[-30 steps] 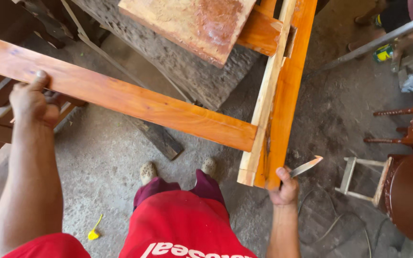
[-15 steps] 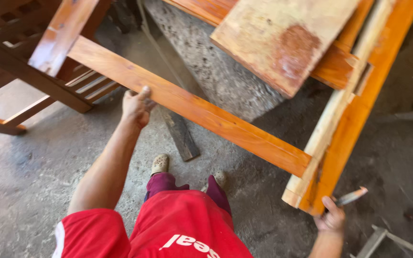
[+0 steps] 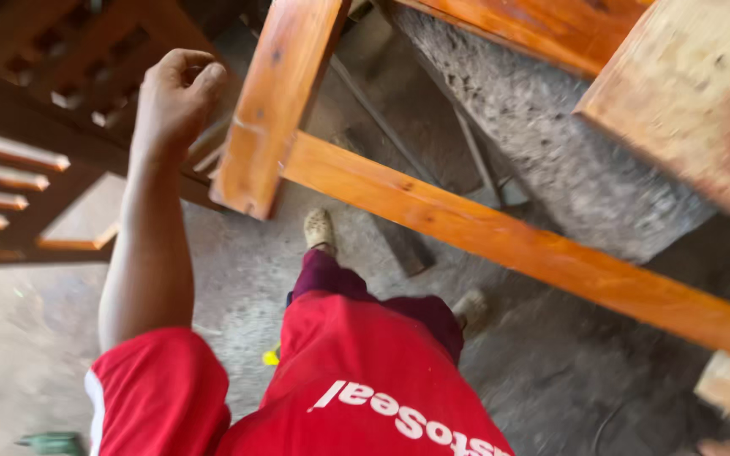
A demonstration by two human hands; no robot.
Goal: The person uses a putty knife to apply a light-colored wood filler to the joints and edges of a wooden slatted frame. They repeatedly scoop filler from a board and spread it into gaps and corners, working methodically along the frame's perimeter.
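Frame: orange wooden frame (image 3: 500,245), long rail running from its upright post (image 3: 276,101) down toward the right edge of view, above the concrete floor (image 3: 238,279).
Left hand: left hand (image 3: 175,97) raised just beside the post, fingers (image 3: 200,78) loosely curled and apart, gripping nothing; likely placed to steady the post.
Right hand: at the bottom right corner, barely showing; cannot tell its grip.
Surroundings: dark slatted furniture (image 3: 10,177) at left; stone block (image 3: 551,160) behind the rail.

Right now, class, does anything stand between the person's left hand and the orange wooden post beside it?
Nothing visible does. The left hand is raised just left of the orange post, with only open air between them.
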